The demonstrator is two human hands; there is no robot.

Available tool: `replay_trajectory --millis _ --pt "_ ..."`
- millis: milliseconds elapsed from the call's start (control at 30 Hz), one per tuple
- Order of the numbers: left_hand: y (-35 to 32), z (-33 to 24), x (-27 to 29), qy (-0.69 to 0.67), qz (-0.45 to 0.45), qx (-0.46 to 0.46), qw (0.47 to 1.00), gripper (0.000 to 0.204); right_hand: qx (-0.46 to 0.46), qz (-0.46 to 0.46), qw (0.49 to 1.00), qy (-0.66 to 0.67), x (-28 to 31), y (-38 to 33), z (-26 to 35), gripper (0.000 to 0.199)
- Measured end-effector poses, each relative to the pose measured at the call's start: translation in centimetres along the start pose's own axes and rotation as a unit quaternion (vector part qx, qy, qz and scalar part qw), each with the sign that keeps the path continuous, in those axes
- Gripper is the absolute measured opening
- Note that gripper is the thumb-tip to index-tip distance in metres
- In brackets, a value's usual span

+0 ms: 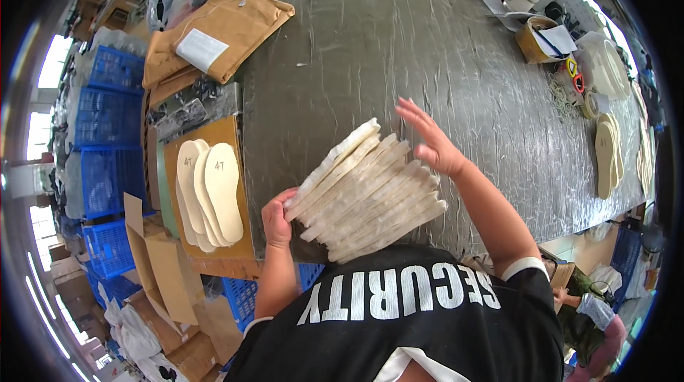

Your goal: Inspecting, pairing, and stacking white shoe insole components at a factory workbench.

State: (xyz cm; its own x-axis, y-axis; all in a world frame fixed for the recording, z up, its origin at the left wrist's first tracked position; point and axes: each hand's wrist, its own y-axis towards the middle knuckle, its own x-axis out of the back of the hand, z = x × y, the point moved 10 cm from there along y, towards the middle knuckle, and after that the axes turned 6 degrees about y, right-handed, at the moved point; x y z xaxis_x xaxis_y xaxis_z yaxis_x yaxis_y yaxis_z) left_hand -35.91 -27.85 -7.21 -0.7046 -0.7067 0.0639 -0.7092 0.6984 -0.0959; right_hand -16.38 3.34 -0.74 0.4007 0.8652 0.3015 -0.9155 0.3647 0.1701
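Note:
A thick stack of off-white, fuzzy-edged pieces, probably insoles (pixel 370 193), lies fanned out edge-on on the dark table in front of my body. At the stack's left end, my left hand (pixel 278 218) is closed round the end of the pieces, its thumb along the near side. Beside the far right end, my right hand (pixel 432 141) has its fingers stretched out and holds nothing. To the left, several smooth cream insoles (pixel 223 193) lie overlapping on a brown board (pixel 246 236).
A brown paper package (pixel 246 22) lies at the far left. More insoles (pixel 605 157) rest at the right edge, near scissors (pixel 576 77), tape and a small box (pixel 536 43). Blue crates (pixel 107 175) and an open carton (pixel 167 275) stand left. Another person (pixel 595 325) is at lower right.

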Motion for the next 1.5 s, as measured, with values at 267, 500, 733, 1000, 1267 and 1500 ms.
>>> replay_trajectory --millis 267,500,733,1000,1267,1500 --pt "-1.9 2.8 0.5 -0.229 -0.151 0.02 0.961 0.071 -0.073 0.025 0.965 0.25 -4.8 2.8 -2.2 0.083" --pt "-2.3 1.4 -2.1 -0.171 -0.167 0.041 0.97 0.081 -0.065 -0.017 0.952 0.299 -4.0 0.7 -2.7 0.075" --pt "0.1 0.3 -3.4 -0.104 -0.19 0.031 0.976 0.07 -0.079 -0.081 0.945 0.308 -1.4 -0.8 -4.0 0.054" --pt "3.8 -8.5 -12.1 0.442 0.178 -0.146 0.867 0.046 -0.04 -0.057 0.997 -0.032 0.0 -2.6 -0.8 0.07" --pt "5.7 -7.3 -16.2 0.342 0.354 -0.047 0.869 0.055 0.14 0.193 0.87 -0.432 -12.5 -9.3 8.8 0.06" --pt "5.1 -2.7 -20.3 0.245 0.511 0.002 0.824 0.052 0.082 0.117 0.829 -0.541 -9.4 -6.8 7.4 0.06"
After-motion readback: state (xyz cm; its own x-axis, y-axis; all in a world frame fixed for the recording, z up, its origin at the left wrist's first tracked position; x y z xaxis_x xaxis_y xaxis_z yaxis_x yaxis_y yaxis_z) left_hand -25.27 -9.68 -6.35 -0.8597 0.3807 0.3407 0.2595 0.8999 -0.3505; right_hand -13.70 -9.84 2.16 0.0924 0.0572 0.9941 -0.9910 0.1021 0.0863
